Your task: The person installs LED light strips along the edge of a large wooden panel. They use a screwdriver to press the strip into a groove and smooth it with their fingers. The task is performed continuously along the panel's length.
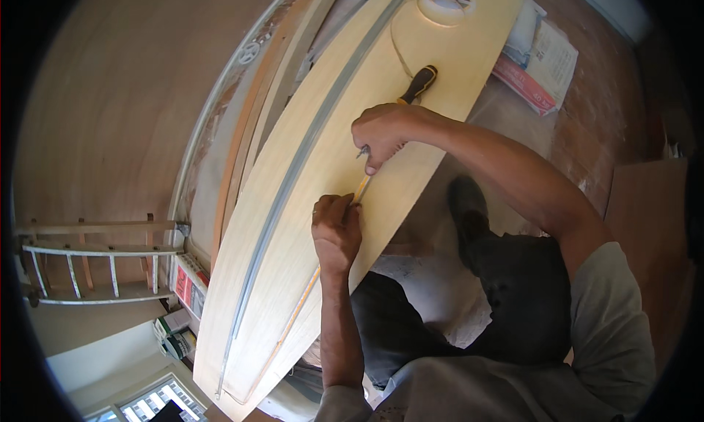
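Note:
A long pale wooden panel (293, 235) lies across the view, with a grey strip (301, 154) running along its length. A thin yellow-orange strip, which looks like LED tape (302, 305), sits along a line nearer me. My left hand (337, 231) is closed, its fingertips pinching this tape at the panel's surface. Just beyond it, my right hand (385, 132) is closed around the shaft of a screwdriver (421, 83). Its black-and-yellow handle sticks out past the hand and a metal tip shows below. The right thumb touches the tape. The palm side is hidden.
A white spool (446, 8) rests at the panel's far end, with a thin strip trailing from it. Plastic packages (539, 66) lie on the floor to the right. Wooden boards (264, 92) stand at the left, near a ladder (99, 264). My shoe (468, 206) is beside the panel.

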Demonstrator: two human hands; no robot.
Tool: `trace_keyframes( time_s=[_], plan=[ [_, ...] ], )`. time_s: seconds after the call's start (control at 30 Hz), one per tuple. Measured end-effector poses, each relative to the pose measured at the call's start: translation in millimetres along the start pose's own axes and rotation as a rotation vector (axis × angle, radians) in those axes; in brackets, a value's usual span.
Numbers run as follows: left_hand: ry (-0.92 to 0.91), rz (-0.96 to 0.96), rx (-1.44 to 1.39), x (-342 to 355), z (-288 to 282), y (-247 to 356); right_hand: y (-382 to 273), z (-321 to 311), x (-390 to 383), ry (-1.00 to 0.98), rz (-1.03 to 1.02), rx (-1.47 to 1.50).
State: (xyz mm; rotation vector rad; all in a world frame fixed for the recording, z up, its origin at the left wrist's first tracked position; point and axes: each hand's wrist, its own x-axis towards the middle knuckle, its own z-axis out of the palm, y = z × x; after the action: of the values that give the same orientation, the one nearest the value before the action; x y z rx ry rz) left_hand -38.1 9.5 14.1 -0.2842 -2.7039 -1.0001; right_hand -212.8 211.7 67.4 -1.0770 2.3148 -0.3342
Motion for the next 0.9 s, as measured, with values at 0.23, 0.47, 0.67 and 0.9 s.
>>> trace_keyframes(
  time_s=[0.23, 0.47, 0.67, 0.9],
  plan=[
    [-0.044, 0.172, 0.086, 7.7, -0.5, 1.4, 12.5, -1.9, -3.1, -0.022, -0.027, 0.078],
    [0.023, 0.234, 0.107, 0.5, 9.3, -4.2, 2.7, -12.4, -0.3, -0.077, -0.039, 0.063],
    [0.042, 0.267, 0.13, -4.2, 17.5, -12.6, -15.9, -27.7, -1.7, -0.066, -0.118, 0.091],
    [0.045, 0.264, 0.092, -5.2, 14.4, -13.7, -20.8, -30.8, 1.5, -0.066, -0.118, 0.14]
  ],
)
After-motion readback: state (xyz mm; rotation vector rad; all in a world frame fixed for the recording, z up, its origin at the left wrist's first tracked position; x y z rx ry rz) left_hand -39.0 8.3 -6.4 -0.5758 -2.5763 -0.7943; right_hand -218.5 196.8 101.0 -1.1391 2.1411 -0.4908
